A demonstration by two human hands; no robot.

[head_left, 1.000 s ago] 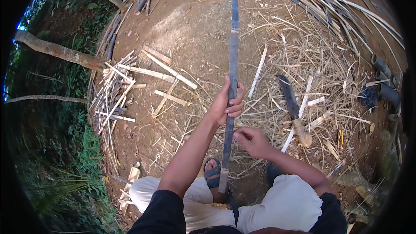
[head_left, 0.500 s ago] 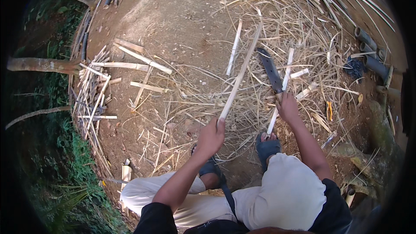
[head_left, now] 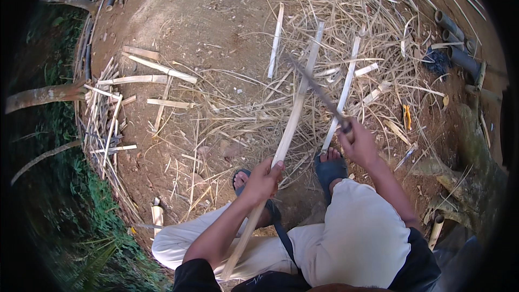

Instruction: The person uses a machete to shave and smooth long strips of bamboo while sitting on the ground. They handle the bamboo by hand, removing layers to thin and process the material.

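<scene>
My left hand (head_left: 263, 181) is closed round a long pale bamboo strip (head_left: 291, 124). The strip slants from beside my lap up toward the far right. A machete (head_left: 323, 96) is gripped by its wooden handle in my right hand (head_left: 359, 145). Seen nearly edge-on, its blade points to the far left and crosses over the strip; whether it touches cannot be told. Another thin pale strip (head_left: 344, 94) lies on the ground behind the machete, its near end by my right sandal (head_left: 331, 176).
Tangled shavings (head_left: 346, 11) cover the ground ahead. A heap of split pieces (head_left: 105, 121) lies at left beside tree trunks (head_left: 48, 98). Bamboo tubes (head_left: 465, 60) and a dark bundle (head_left: 436, 62) are at right, above a thick root (head_left: 459, 178).
The bamboo strip has slid back through my left hand, its near end now by my lap. My right hand has turned the machete leftward, its blade now across the strip.
</scene>
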